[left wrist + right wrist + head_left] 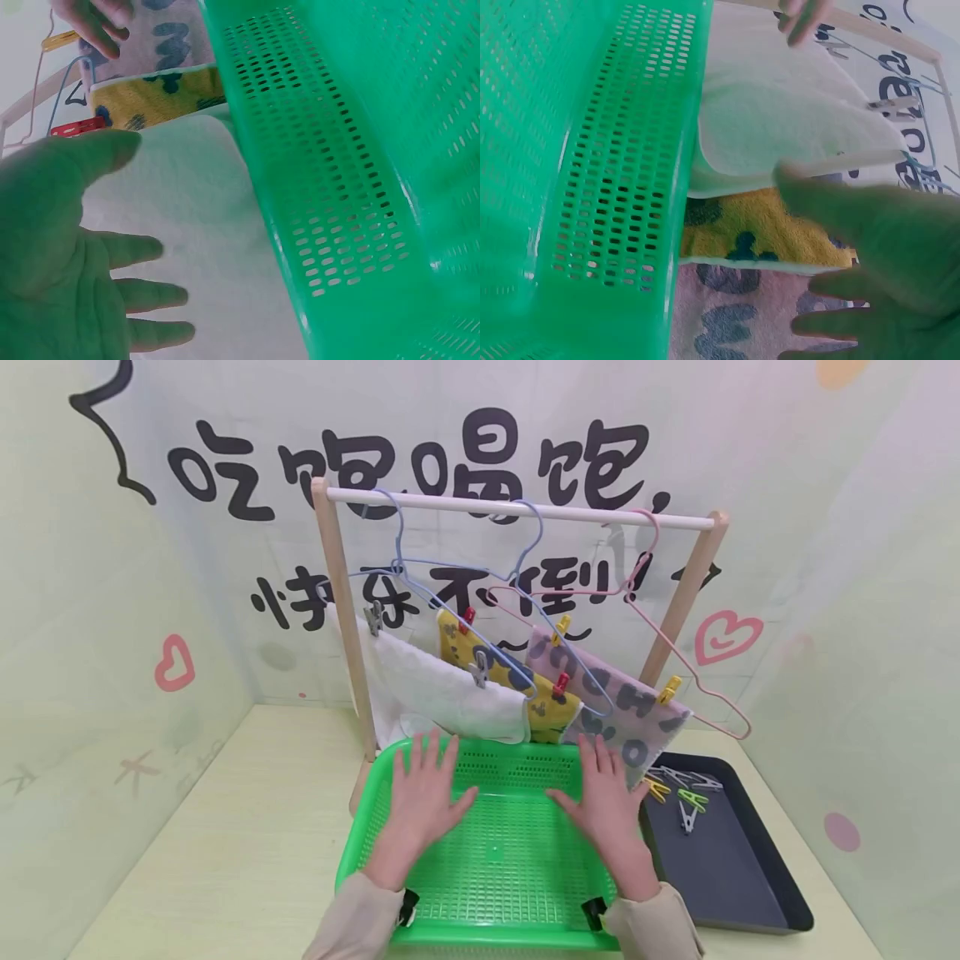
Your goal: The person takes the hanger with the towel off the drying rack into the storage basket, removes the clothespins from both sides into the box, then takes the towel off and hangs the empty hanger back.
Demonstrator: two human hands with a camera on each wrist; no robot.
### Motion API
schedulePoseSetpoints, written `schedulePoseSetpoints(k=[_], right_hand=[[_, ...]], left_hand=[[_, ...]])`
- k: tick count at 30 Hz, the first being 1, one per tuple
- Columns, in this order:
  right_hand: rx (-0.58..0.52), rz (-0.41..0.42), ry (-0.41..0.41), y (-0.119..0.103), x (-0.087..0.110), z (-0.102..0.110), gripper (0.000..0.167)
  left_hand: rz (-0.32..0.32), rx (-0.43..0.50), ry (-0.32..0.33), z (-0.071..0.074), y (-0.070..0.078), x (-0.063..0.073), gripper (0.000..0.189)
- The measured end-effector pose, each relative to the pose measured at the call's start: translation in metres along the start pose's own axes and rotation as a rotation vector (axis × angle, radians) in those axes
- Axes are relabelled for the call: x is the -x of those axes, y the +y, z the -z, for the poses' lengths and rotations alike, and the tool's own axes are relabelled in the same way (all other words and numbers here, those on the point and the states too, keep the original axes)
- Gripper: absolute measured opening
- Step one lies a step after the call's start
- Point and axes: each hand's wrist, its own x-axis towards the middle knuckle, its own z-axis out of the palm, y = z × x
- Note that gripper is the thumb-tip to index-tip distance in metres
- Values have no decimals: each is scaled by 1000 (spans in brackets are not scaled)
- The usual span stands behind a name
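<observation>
My left hand (423, 793), fingers spread, is over the left part of a green plastic basket (495, 935). On the other side, my right hand (606, 797) is spread over the basket's right part. Neither hand holds anything. Beyond the fingertips, a white towel (442, 685), a yellow patterned towel (457, 643) and a pinkish towel with grey letters (630, 718) hang from hangers. In the left wrist view, the left fingers overlap the white towel (195, 195). The right wrist view has the right thumb in front of the yellow towel (742, 225).
A wooden rack with a white rod (465, 505) bears two blue hangers and a pink hanger (697, 677). Pegs such as a yellow clothespin (670, 690) grip the towels. At right, a dark grey tray (720, 868) holds several loose clothespins (687, 817). Printed cloth walls surround the table.
</observation>
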Motion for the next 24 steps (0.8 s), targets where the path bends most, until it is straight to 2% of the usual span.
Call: schedulePoseSetpoints(k=[4, 7, 11, 17, 24], right_hand=[[-108, 36, 205, 4, -1, 6, 65], [-166, 65, 354, 7, -2, 10, 49], [-198, 85, 499, 12, -4, 16, 35], [-236, 150, 700, 25, -10, 31, 23], [-256, 133, 812, 44, -16, 56, 19]], left_hand=[[-13, 38, 35, 5, -5, 3, 66], [-54, 62, 110, 8, -9, 4, 54], [-72, 153, 170, 14, -14, 8, 38], [-43, 317, 115, 30, -22, 18, 31], [36, 365, 71, 51, -39, 39, 33]])
